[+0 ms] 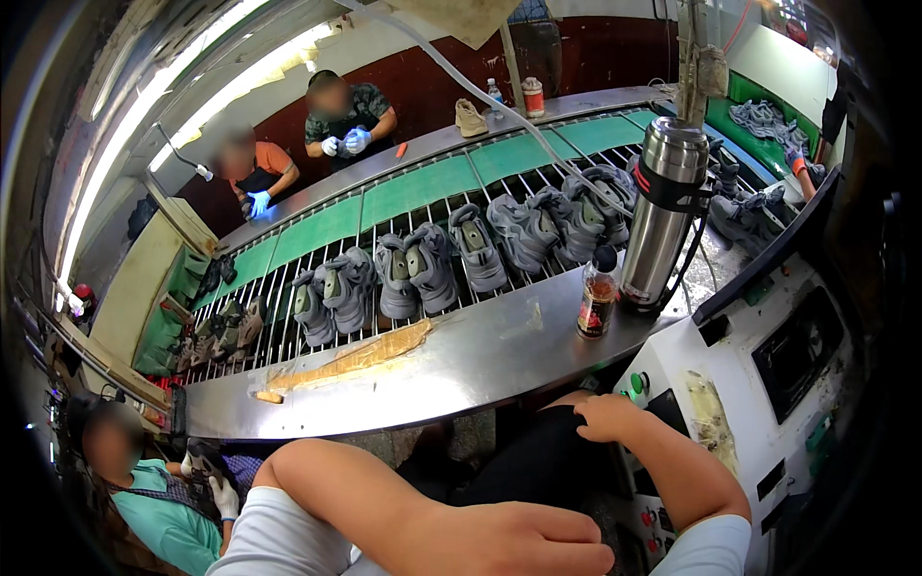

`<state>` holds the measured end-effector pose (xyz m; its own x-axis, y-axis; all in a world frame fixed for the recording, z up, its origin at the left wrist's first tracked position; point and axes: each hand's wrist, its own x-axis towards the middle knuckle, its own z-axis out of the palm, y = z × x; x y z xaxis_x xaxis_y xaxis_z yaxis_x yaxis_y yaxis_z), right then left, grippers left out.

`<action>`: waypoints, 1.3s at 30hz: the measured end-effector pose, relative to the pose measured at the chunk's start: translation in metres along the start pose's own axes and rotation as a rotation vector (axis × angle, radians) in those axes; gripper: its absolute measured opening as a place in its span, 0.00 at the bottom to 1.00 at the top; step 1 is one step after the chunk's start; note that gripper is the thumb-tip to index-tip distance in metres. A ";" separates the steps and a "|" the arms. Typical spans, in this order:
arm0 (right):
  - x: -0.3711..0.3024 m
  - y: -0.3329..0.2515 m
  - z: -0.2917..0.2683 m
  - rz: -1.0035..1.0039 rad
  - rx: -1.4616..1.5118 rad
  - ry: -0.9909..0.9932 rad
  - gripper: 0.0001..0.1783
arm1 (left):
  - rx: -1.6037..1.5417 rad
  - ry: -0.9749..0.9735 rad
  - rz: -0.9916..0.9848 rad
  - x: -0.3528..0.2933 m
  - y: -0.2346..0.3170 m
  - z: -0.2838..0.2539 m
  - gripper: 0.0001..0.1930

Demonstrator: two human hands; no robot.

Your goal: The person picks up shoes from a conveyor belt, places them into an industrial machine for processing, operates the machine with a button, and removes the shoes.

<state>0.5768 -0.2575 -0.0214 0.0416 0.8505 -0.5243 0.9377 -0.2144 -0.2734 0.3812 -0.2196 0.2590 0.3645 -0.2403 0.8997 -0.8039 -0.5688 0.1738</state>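
Note:
My left arm crosses the lower edge toward the right. At its end my left hand (543, 540) is closed, back of the hand up, its fingers curled under; whatever lies beneath them is hidden. My right hand (612, 419) is closed too, its fingers bent down by my dark-clothed leg (523, 456), beside a green button (640, 382) on the white machine (711, 384). What its fingers hold, if anything, does not show. Beyond my hands runs the metal table edge (461, 357), with grey sneakers (477, 252) standing in a row on the roller conveyor behind it.
A steel thermos (665, 211) and a bottle of dark drink (596, 298) stand at the table's right. Torn brown tape (355, 357) covers part of the metal. Two gloved people (348, 125) work across the conveyor; another person (173, 518) at lower left holds a shoe.

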 end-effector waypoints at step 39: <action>-0.003 -0.002 -0.002 -0.005 -0.004 0.009 0.25 | 0.283 -0.038 -0.148 0.012 0.006 0.005 0.07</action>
<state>0.5759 -0.2588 -0.0182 0.0395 0.8558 -0.5157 0.9392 -0.2080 -0.2732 0.3835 -0.2296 0.2691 0.4896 -0.1649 0.8562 -0.5798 -0.7950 0.1785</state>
